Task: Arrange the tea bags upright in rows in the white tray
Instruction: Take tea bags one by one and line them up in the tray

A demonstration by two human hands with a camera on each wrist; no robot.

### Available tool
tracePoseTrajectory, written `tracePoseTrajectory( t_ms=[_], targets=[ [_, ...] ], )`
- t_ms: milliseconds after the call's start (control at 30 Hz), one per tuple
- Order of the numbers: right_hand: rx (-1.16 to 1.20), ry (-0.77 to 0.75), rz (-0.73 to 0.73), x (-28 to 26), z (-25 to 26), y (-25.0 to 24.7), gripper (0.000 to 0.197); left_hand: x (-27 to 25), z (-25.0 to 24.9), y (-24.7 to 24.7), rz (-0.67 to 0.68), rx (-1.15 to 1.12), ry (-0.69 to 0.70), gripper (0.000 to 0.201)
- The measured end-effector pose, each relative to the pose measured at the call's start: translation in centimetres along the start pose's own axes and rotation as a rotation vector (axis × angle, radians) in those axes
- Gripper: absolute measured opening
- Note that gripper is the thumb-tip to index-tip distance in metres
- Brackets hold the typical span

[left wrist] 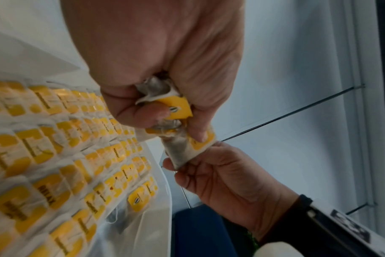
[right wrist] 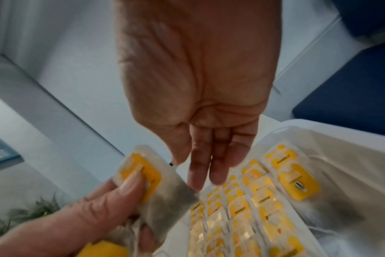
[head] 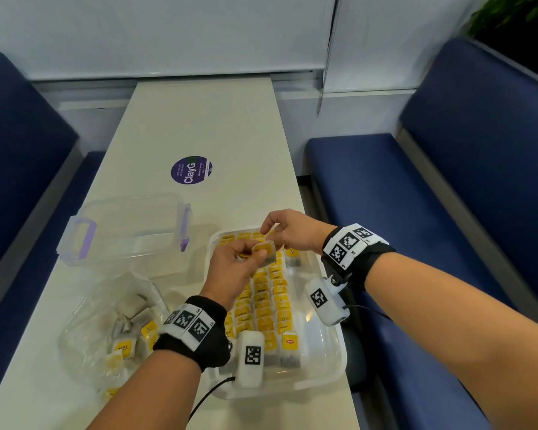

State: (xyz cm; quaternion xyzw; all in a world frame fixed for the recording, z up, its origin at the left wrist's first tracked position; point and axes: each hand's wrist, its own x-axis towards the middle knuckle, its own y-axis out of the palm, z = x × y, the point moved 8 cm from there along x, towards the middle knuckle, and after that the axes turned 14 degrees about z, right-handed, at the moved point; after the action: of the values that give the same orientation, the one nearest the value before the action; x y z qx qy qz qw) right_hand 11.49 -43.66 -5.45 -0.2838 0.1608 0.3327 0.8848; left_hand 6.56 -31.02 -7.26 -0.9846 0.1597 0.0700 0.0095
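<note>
The white tray sits at the table's right edge, with several rows of upright yellow-tagged tea bags in it. My left hand hovers over the tray's far half and grips a small bunch of tea bags, its thumb pressing one tea bag outward. The left wrist view shows that tea bag sticking out below my left hand. My right hand is just beyond it. Its fingers are nearly straight and touch the tea bag's edge without closing on it.
A crumpled clear plastic bag with loose tea bags lies left of the tray. Behind it stands an empty clear container with purple latches. A purple round sticker marks the table's middle. Blue benches flank the table.
</note>
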Motion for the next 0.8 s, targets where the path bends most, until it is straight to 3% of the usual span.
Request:
tracePoseTrajectory(
  t_ms=[67,133,233,433,800],
  targets=[
    [-0.082,-0.075,-0.061,-0.5,1.4,-0.7,0.015,0.2,0.4,-0.3,-0.013,0.033,-0.023,0.005],
    [-0.246,-0.135,-0.029,-0.9,3.2,-0.5,0.015,0.4,0.8,-0.4,-0.019,0.074,-0.05,0.009],
    [-0.514,-0.131,0.018,-1.2,4.7,0.1,0.02,0.6,1.0,-0.4,-0.035,0.091,-0.076,0.018],
    [-0.713,-0.111,0.059,-1.2,5.0,0.9,0.011,0.8,1.6,0.1,0.002,0.103,-0.145,0.011],
    [-0.752,0.179,0.131,0.3,-1.4,-0.4,0.026,0.1,2.8,-1.0,-0.046,0.076,-0.204,0.009]
  ],
)
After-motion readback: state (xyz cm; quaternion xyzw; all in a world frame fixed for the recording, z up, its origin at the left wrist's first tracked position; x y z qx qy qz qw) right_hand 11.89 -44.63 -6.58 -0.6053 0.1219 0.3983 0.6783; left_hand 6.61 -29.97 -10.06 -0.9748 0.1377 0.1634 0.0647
